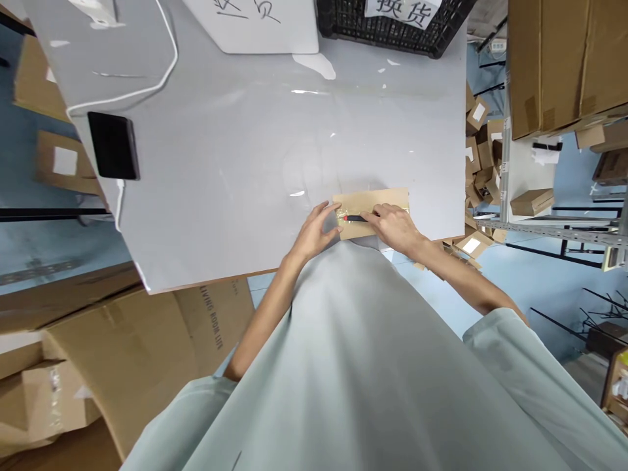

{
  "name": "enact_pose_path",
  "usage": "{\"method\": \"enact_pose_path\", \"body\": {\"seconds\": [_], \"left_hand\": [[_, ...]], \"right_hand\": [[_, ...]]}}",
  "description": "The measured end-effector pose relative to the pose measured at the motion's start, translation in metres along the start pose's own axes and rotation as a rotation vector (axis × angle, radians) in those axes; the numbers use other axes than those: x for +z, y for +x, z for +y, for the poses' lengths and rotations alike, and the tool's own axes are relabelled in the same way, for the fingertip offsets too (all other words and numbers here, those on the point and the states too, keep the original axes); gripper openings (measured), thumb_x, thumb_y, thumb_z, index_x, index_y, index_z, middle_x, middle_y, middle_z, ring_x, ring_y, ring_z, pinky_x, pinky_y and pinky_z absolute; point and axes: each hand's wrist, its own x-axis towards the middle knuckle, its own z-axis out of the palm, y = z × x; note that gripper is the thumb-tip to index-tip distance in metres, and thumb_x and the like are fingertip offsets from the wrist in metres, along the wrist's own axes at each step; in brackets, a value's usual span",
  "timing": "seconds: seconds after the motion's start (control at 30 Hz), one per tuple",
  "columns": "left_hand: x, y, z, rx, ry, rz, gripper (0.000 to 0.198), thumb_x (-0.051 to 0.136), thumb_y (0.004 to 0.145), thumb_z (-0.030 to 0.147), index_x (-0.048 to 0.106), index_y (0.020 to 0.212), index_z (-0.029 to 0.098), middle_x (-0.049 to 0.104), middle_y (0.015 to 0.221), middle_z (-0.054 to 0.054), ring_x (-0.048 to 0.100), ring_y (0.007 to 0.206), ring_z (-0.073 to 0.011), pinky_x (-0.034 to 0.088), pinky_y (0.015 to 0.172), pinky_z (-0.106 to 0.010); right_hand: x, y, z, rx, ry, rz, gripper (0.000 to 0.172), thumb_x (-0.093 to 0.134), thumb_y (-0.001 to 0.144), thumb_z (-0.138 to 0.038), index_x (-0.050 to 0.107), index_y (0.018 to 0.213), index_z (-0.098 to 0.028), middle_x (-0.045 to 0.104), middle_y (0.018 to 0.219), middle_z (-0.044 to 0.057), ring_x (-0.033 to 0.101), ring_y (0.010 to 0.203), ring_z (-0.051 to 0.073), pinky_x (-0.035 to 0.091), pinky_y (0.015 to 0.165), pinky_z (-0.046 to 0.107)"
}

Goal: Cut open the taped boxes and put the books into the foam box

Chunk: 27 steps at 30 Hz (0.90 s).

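A small flat cardboard box (pixel 375 199) with clear tape along its top lies at the front edge of the table, close to my body. My left hand (pixel 313 232) grips the box's left end, thumb and index finger spread apart on its edge. My right hand (pixel 392 226) is closed around a dark box cutter with a red part (pixel 354 218), held flat over the taped top. The right fingers rest on the right half of the box. Whether the blade is out is too small to tell.
The grey table (pixel 235 163) carries a black phone (pixel 112 145) on a white cable at the left. A white board (pixel 269 29) and a black plastic crate (pixel 383 36) stand at the far edge. Cartons (pixel 147 353) lean front left; shelving (pixel 530 176) stands right.
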Motion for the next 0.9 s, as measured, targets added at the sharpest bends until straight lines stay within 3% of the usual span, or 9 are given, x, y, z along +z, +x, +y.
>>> {"method": "enact_pose_path", "body": {"seconds": [0.23, 0.67, 0.9], "left_hand": [[0.001, -0.001, -0.002, 0.040, -0.029, -0.001, 0.068, 0.068, 0.098, 0.040, 0.053, 0.164, 0.030, 0.057, 0.166, -0.010, 0.058, 0.148, -0.0309, 0.051, 0.124, -0.051], [0.005, 0.004, -0.006, -0.035, -0.098, -0.001, 0.074, 0.072, 0.091, 0.040, 0.054, 0.163, 0.031, 0.056, 0.168, -0.011, 0.067, 0.134, -0.0327, 0.058, 0.108, -0.049], [0.008, 0.004, -0.011, -0.061, -0.162, -0.001, 0.075, 0.073, 0.091, 0.043, 0.054, 0.163, 0.034, 0.055, 0.170, -0.010, 0.066, 0.136, -0.0345, 0.056, 0.111, -0.052]], "right_hand": [[0.002, 0.009, 0.000, 0.000, 0.012, -0.023, 0.045, 0.043, 0.114, -0.015, 0.068, 0.152, -0.021, 0.075, 0.124, 0.017, 0.066, 0.111, 0.028, 0.045, 0.096, 0.037], [-0.018, 0.021, 0.004, -0.063, -0.011, -0.072, 0.049, 0.041, 0.114, -0.012, 0.068, 0.154, -0.020, 0.074, 0.125, 0.018, 0.067, 0.118, 0.030, 0.045, 0.100, 0.039], [-0.015, 0.023, 0.005, -0.079, -0.035, -0.073, 0.047, 0.044, 0.111, -0.010, 0.068, 0.151, -0.020, 0.074, 0.126, 0.018, 0.067, 0.117, 0.030, 0.045, 0.100, 0.040]]}}
